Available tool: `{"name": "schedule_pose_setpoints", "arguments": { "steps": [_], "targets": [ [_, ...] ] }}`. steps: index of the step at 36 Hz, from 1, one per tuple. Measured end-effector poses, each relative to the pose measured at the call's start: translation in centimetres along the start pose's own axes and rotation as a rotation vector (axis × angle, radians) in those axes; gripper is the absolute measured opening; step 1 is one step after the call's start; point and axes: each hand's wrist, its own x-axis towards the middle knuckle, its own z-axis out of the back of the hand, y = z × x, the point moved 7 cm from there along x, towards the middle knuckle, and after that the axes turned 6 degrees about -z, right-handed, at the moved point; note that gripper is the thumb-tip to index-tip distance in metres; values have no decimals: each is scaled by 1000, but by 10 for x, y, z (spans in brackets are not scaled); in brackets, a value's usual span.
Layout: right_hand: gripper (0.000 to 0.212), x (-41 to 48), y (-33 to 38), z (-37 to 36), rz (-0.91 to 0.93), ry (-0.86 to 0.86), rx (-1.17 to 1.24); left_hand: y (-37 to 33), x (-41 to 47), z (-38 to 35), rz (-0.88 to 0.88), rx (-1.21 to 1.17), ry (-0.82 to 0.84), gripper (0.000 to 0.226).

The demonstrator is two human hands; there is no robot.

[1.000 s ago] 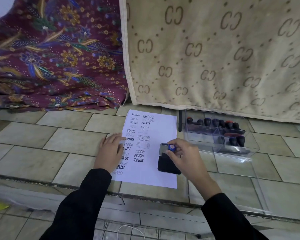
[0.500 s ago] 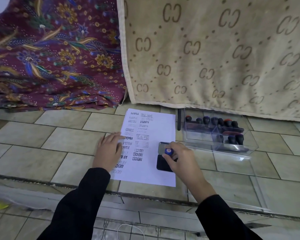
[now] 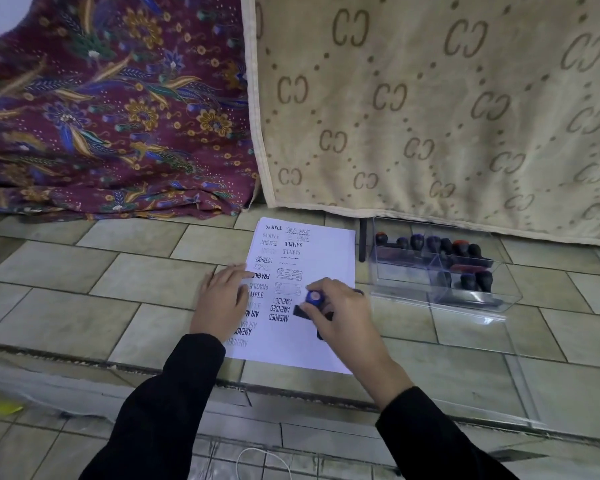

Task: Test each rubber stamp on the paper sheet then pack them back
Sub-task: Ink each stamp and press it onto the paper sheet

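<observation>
A white paper sheet lies on the tiled floor, covered with several black stamp prints such as SAMPLE, EXPRESS and AMENDED. My left hand rests flat on the sheet's left edge, fingers straight. My right hand grips a blue-handled rubber stamp, its dark base down over the middle of the sheet beside the AMENDED prints. The black ink pad is mostly hidden under my right hand. A clear plastic box to the right holds several more stamps with black, blue and red handles.
A beige patterned blanket hangs behind the box and sheet, a maroon floral cloth to its left. A step edge runs across in front of the sheet. The box's clear lid lies on the tiles at right.
My right hand has moved the blue stamp left, off the ink pad and over the paper. My left hand stays on the sheet.
</observation>
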Motion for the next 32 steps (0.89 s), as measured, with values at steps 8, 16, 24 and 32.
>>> {"name": "schedule_pose_setpoints", "arguments": {
  "steps": [8, 16, 24, 32],
  "targets": [
    [17, 0, 15, -41, 24, 119, 23, 1, 1, -1, -4, 10, 1, 28],
    [17, 1, 15, -51, 27, 141, -10, 1, 1, 0, 4, -6, -7, 28],
    [18, 0, 18, -56, 56, 150, -54, -1, 1, 1, 8, -23, -12, 29],
    [7, -9, 27, -59, 111, 147, -83, 0, -1, -1, 24, -3, -13, 30]
  ]
}}
